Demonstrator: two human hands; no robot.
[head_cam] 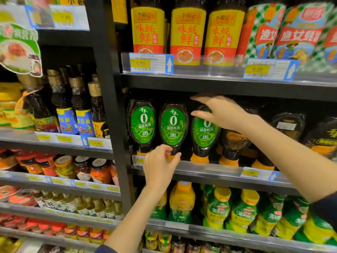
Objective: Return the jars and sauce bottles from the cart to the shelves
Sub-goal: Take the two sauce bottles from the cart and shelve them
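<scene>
Pinching with the left hand (pixel 160 167), thumb and forefinger curling round the neck of the middle green-label bottle (pixel 173 125), just above its orange cap at the shelf rail (pixel 218 170). Up and right of that pinch, spreading the right hand (pixel 220 114), fingers straight, gripping nothing, in front of the neighbouring green-label bottle (pixel 205 134); contact too blurred to tell. Crossing the wrist before brown-label bottles (pixel 235 143) farther right.

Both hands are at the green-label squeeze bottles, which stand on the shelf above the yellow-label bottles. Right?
Not quite. In the head view the green-label squeeze bottles stand on the shelf below the yellow-label bottles; the left hand and right hand are at them.
</scene>
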